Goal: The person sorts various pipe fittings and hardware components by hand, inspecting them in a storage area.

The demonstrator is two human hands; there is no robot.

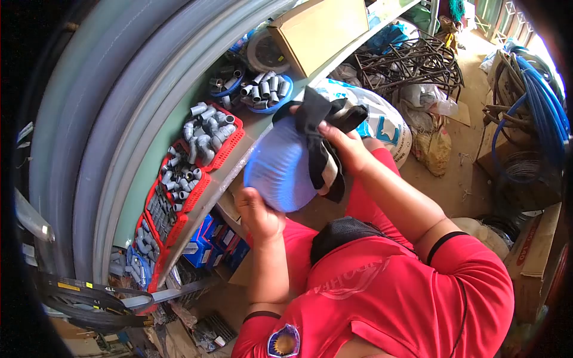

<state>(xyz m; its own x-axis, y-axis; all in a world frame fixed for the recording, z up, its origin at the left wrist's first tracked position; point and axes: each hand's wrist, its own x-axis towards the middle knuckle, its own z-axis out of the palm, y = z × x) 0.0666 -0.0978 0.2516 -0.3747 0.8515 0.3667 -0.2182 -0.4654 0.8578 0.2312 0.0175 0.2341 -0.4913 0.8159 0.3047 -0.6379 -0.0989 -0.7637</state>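
Note:
A round, ribbed blue basket [279,164] is held in front of the red shirt, its surface slightly blurred. My left hand [261,213] grips its lower left edge, thumb up. At its upper right side, my right hand [343,143] is closed on a black cloth [315,116] with pale patches, which hangs down beside the basket. The fingertips of my right hand are partly hidden behind the cloth. Left of the basket, red baskets [230,145] of grey pipe fittings stand on a shelf.
Large grey pipes [110,119] curve along the left. Behind are a blue bowl of fittings [274,106], a cardboard box [322,33] and a white sack [388,122]. Tangled metal rods [412,65] lie on the floor; blue hose coils [537,101] stand right.

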